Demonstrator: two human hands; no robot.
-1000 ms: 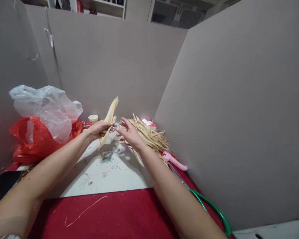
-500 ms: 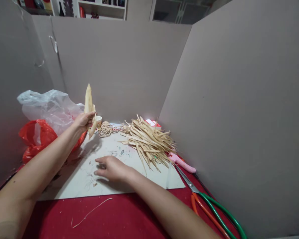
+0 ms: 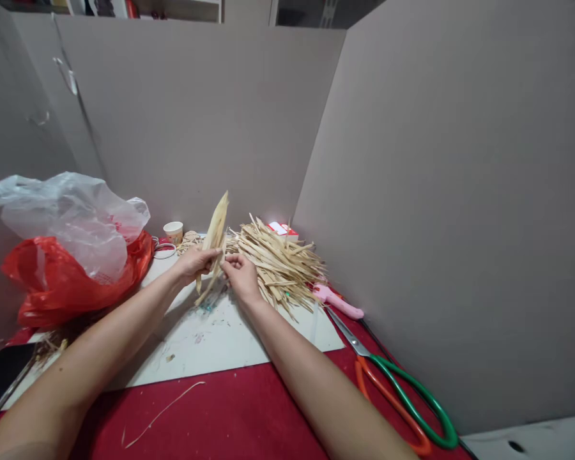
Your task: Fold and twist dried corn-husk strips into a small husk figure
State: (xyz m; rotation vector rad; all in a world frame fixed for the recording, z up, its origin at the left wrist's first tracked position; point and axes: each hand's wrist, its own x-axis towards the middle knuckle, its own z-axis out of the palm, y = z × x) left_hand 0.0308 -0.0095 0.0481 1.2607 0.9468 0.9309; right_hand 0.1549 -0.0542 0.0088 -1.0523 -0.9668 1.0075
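Note:
My left hand [image 3: 197, 263] is closed on a pale, dry corn husk [image 3: 215, 225], which stands upright with its pointed tip upward and loose ends hanging below. Right beside it, my right hand [image 3: 240, 273] has thumb and fingers pinched together at the husk's right edge. Behind and to the right of that hand lies a heap of split husk strips [image 3: 282, 262], several of them pointing toward me. Both hands are above a white board [image 3: 211, 351].
Scissors [image 3: 359, 345] with orange and green handles and a pink-handled tool [image 3: 340, 301] lie right. Red [image 3: 76, 281] and clear plastic bags [image 3: 71, 211] are at left, a paper cup [image 3: 173, 231] behind. Grey panels [image 3: 196, 115] enclose the red cloth [image 3: 230, 415]. A dark object [image 3: 4, 377] lies front left.
My left hand has brought the husk rightward and lower in front of me. My right hand has risen from over the board, its spread fingers now pinched at the husk. The view has shifted slightly.

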